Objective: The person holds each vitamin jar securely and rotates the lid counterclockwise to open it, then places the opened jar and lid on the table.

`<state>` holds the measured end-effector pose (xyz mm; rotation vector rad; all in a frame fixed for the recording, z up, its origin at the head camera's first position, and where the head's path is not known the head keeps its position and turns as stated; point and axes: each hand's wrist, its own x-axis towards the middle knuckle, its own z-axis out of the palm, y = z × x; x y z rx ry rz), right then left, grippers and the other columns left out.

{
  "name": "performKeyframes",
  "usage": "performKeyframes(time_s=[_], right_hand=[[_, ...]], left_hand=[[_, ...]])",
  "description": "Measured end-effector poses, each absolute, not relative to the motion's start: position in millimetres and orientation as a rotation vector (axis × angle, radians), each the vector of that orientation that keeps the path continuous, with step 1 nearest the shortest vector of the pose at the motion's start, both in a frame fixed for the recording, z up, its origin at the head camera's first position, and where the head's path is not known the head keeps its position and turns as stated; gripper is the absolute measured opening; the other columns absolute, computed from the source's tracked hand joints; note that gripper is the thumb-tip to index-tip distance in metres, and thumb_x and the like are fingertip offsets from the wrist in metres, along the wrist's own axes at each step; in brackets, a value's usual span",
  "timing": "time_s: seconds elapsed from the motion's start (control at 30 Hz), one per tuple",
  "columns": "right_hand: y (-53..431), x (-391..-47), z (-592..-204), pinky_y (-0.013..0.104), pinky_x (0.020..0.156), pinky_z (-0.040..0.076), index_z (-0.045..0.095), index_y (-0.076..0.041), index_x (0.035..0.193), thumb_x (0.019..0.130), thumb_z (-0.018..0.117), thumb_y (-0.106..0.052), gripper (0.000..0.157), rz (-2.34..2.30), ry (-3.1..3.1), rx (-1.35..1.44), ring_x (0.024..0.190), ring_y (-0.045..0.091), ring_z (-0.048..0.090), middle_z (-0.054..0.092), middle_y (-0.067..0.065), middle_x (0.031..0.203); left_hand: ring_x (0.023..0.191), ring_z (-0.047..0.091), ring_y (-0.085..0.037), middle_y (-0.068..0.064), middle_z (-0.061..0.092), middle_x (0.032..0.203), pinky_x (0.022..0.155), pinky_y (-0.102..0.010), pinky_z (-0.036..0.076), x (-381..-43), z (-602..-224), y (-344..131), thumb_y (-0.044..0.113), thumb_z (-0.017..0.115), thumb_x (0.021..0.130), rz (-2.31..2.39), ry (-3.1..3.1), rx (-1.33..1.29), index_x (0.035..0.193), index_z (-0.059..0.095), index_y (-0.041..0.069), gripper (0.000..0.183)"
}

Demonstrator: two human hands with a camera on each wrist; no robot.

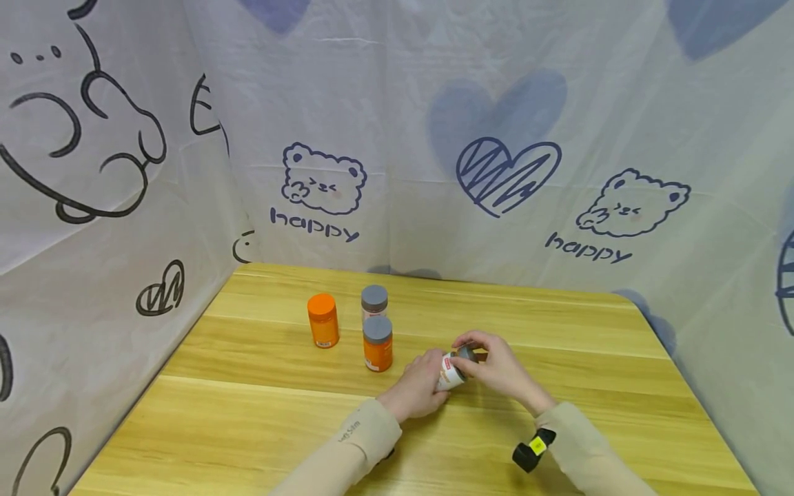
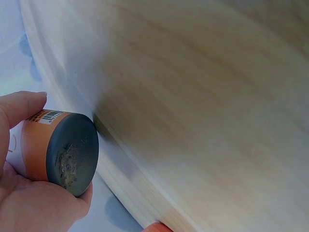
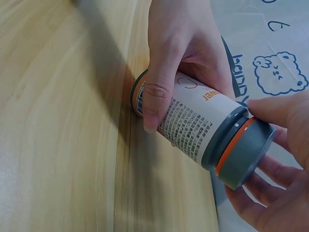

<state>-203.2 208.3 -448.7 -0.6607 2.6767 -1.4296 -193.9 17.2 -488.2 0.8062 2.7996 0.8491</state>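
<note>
My left hand [image 1: 422, 382] grips the body of a supplement bottle [image 3: 193, 116] with a white printed label, tilted on its side just over the table. Its dark grey base, scuffed in the middle, and the orange band [image 2: 36, 150] beside it face the left wrist view. At the other end, my right hand [image 1: 499, 365] holds the grey cap [image 3: 248, 157] between thumb and fingers. An orange ring [image 3: 234, 147] shows along the cap's edge, close against the bottle's neck.
Left of my hands stand an orange bottle with an orange lid [image 1: 323, 322], an orange bottle with a grey lid [image 1: 378, 353], and a grey-lidded bottle [image 1: 374, 300] partly hidden behind that. The wooden table [image 1: 248, 427] meets printed cloth walls [image 1: 397, 138] at the back and sides.
</note>
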Motion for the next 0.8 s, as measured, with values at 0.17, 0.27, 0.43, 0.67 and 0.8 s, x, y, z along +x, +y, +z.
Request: performKeyframes(time_s=[0.17,0.27,0.43,0.67,0.8], right_hand=[[209.3,-202.6,-446.3,0.036,0.082,0.058,0.064,-0.006,0.118,0.093,0.072,-0.017,0.029,-1.38,2.674,-0.585,0.102,0.027,0.066,0.065,0.022,0.121],[211.2,-202.7,-445.5,0.035,0.08,0.058,0.063,-0.006,0.12,0.093,0.073,-0.019,0.032,-1.338,2.686,-0.557,0.104,0.03,0.067,0.065,0.023,0.124],[215.5,-204.0,-446.9,0.033,0.079,0.057,0.062,-0.005,0.122,0.092,0.074,-0.023,0.037,-1.283,2.693,-0.556,0.099,0.026,0.067,0.068,0.018,0.118],[222.2,-205.2,-449.2,0.031,0.078,0.055,0.059,-0.001,0.124,0.093,0.072,-0.026,0.042,-1.24,2.656,-0.603,0.094,0.02,0.064,0.068,0.015,0.112],[224.5,-205.2,-449.2,0.029,0.076,0.055,0.058,0.001,0.125,0.093,0.072,-0.025,0.044,-1.234,2.632,-0.625,0.091,0.02,0.063,0.067,0.016,0.111]], left_hand=[[0.101,0.051,-0.018,-0.008,0.058,0.122,0.088,-0.031,0.043,-193.9,-487.8,17.6,0.018,0.075,0.091,0.85,2.8,0.804,0.138,0.044,0.005,0.058],[0.102,0.052,-0.018,-0.008,0.058,0.123,0.088,-0.031,0.043,-193.8,-487.4,17.7,0.018,0.075,0.091,0.849,2.802,0.804,0.138,0.044,0.005,0.058],[0.104,0.053,-0.019,-0.008,0.058,0.123,0.089,-0.032,0.043,-193.1,-486.0,17.9,0.016,0.075,0.09,0.861,2.802,0.811,0.138,0.044,0.005,0.058],[0.103,0.053,-0.019,-0.007,0.058,0.121,0.088,-0.031,0.042,-191.6,-484.8,17.6,0.014,0.076,0.089,0.881,2.807,0.808,0.136,0.046,0.006,0.056],[0.102,0.053,-0.018,-0.007,0.058,0.119,0.088,-0.031,0.042,-191.7,-484.8,17.8,0.014,0.076,0.089,0.878,2.81,0.806,0.135,0.046,0.006,0.055]])
